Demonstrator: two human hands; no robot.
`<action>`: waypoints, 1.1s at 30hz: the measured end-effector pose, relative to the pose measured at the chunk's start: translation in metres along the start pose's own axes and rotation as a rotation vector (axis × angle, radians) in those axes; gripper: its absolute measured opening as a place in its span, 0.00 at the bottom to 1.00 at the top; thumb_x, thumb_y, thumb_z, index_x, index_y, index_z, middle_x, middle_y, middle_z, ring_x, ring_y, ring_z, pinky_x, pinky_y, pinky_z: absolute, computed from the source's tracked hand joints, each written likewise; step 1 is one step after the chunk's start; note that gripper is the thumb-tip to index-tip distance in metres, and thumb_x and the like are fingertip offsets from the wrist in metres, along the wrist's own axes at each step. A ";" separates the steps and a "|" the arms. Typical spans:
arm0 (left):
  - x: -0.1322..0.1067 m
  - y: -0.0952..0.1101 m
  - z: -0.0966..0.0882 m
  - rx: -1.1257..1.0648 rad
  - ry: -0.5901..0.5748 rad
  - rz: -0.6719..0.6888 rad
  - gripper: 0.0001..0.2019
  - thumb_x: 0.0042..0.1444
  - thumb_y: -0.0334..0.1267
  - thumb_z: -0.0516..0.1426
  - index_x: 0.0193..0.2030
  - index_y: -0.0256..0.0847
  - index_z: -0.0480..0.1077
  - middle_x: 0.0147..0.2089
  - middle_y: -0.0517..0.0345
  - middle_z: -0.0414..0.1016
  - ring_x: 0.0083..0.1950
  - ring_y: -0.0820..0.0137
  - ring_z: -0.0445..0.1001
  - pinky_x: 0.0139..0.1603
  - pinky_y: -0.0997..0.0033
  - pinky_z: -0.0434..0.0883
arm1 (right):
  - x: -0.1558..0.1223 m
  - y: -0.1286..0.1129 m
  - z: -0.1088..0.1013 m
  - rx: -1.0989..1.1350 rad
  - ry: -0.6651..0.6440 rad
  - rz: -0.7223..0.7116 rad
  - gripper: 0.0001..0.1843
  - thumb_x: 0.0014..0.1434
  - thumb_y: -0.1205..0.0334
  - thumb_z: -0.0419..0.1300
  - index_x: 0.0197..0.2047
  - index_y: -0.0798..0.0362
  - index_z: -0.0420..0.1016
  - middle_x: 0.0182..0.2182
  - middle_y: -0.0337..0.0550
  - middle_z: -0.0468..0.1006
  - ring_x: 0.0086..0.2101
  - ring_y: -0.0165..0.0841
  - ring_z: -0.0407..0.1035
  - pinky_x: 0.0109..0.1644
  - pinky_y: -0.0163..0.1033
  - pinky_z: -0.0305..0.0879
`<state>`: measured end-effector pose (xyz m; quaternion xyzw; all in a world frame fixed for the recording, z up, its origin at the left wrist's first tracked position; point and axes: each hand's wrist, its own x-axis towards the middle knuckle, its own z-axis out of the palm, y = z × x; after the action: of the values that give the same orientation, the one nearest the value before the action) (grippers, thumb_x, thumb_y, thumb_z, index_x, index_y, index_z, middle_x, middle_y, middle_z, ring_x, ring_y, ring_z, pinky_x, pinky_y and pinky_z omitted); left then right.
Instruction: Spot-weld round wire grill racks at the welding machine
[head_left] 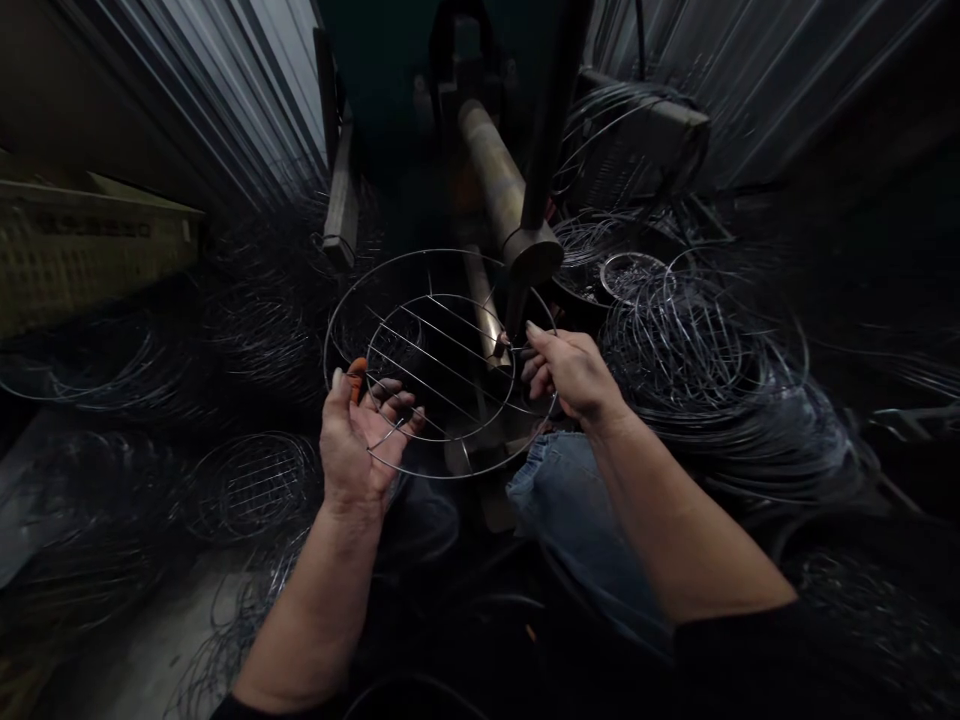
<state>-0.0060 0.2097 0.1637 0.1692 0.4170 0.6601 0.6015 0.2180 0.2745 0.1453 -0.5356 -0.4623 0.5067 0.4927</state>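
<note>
A round wire rack (450, 477), with an outer ring, a smaller inner ring and several straight cross wires, is held tilted in front of me. At its left rim, my left hand (358, 440) grips it between the thumb and a finger with an orange cover (358, 376); the other fingers curl loosely underneath. My right hand (574, 372) pinches the right side of the rack, its fingertips partly hidden. Close to the right hand, the lower brass-coloured machine arm (486, 315) ends at the inner ring. A thicker cylindrical arm (499, 175) is above it.
Tangled wire rings (675, 350) are heaped on the right, beside a round container (634, 275). More wire racks (259, 480) lie at the lower left. A yellow crate (90, 250) stands at the far left. My denim-covered knee (577, 510) is below the right hand.
</note>
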 end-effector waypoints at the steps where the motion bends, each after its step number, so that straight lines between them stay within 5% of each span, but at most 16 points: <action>1: 0.001 0.000 0.000 0.001 0.005 -0.003 0.18 0.56 0.53 0.55 0.48 0.47 0.67 0.39 0.53 0.70 0.36 0.65 0.74 0.37 0.56 0.74 | 0.000 -0.001 0.001 0.014 -0.012 0.010 0.26 0.54 0.41 0.61 0.24 0.58 0.68 0.16 0.46 0.70 0.12 0.29 0.61 0.13 0.29 0.53; 6: 0.007 0.002 0.001 -0.001 0.003 -0.021 0.19 0.55 0.54 0.56 0.48 0.46 0.67 0.39 0.53 0.70 0.36 0.65 0.74 0.37 0.56 0.74 | 0.003 -0.005 0.004 0.037 -0.020 0.053 0.25 0.57 0.43 0.61 0.25 0.58 0.67 0.16 0.46 0.69 0.11 0.30 0.62 0.12 0.29 0.52; 13: 0.007 0.003 0.003 0.001 0.015 -0.003 0.18 0.55 0.53 0.56 0.47 0.46 0.67 0.38 0.53 0.70 0.36 0.65 0.74 0.36 0.56 0.74 | 0.008 -0.008 0.004 0.005 0.000 0.083 0.16 0.62 0.57 0.54 0.28 0.59 0.68 0.18 0.45 0.70 0.12 0.31 0.64 0.13 0.29 0.52; 18: 0.009 0.003 0.000 0.003 0.031 0.007 0.18 0.56 0.53 0.55 0.47 0.43 0.68 0.38 0.52 0.70 0.36 0.64 0.74 0.37 0.54 0.74 | 0.007 0.000 -0.008 0.154 -0.071 0.108 0.29 0.59 0.37 0.56 0.33 0.60 0.72 0.23 0.49 0.73 0.16 0.33 0.68 0.15 0.29 0.55; 20: 0.009 0.002 0.000 0.001 0.043 0.018 0.18 0.56 0.53 0.55 0.47 0.43 0.68 0.38 0.52 0.71 0.36 0.65 0.74 0.36 0.54 0.75 | 0.004 0.008 -0.013 0.280 -0.038 0.069 0.31 0.51 0.35 0.62 0.34 0.59 0.73 0.25 0.48 0.74 0.19 0.33 0.69 0.18 0.31 0.60; 24: 0.006 0.002 -0.001 0.000 0.034 0.017 0.18 0.56 0.52 0.56 0.47 0.44 0.68 0.39 0.53 0.71 0.37 0.65 0.74 0.37 0.54 0.75 | -0.002 0.025 -0.012 0.380 0.085 -0.124 0.26 0.35 0.53 0.75 0.36 0.56 0.75 0.30 0.42 0.76 0.25 0.33 0.71 0.28 0.34 0.69; 33: -0.011 0.002 0.006 0.054 0.039 0.059 0.18 0.56 0.52 0.56 0.48 0.44 0.69 0.39 0.53 0.70 0.37 0.64 0.74 0.35 0.58 0.75 | -0.001 0.035 0.007 0.314 0.272 -0.246 0.20 0.46 0.48 0.72 0.32 0.55 0.72 0.23 0.37 0.72 0.21 0.32 0.70 0.22 0.31 0.66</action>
<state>-0.0005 0.2012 0.1718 0.1844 0.4411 0.6693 0.5688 0.2109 0.2709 0.1107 -0.4552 -0.3689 0.4316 0.6859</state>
